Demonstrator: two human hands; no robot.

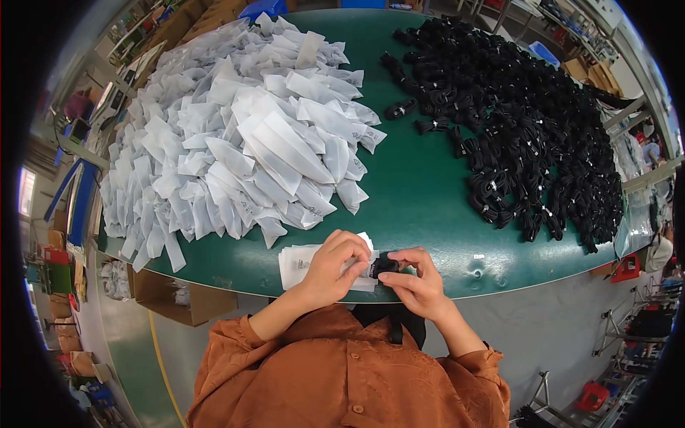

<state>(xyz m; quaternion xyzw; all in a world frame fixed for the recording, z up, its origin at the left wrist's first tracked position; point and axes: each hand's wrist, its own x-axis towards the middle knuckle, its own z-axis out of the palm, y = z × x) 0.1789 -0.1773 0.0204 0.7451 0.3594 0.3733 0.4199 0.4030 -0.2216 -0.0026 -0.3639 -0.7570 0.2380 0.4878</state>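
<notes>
Cable bundle (383,267), black, sits at the near table (428,214) edge, pinched between both hands: left hand (334,267) grips a white pouch (300,262), right hand (417,282) holds the cable at its mouth. Bagging looks under way; sliding it in likely needs the pouch held open.

Between the fingers of the left hand (334,265) and the right hand (417,279) sits a coiled black cable (383,266) with a matt, rubbery look, pushed against a thin translucent white bag (307,262) of frosted, soft plastic film. Under both hands the green table top (428,192) is smooth with a dull sheen, and beyond the left hand lies a heap of white bags (235,135) of the same frosted film. Beyond the right hand the pile of black cables (528,121) looks matt, and the orange sleeves (314,364) are soft woven cloth.
</notes>
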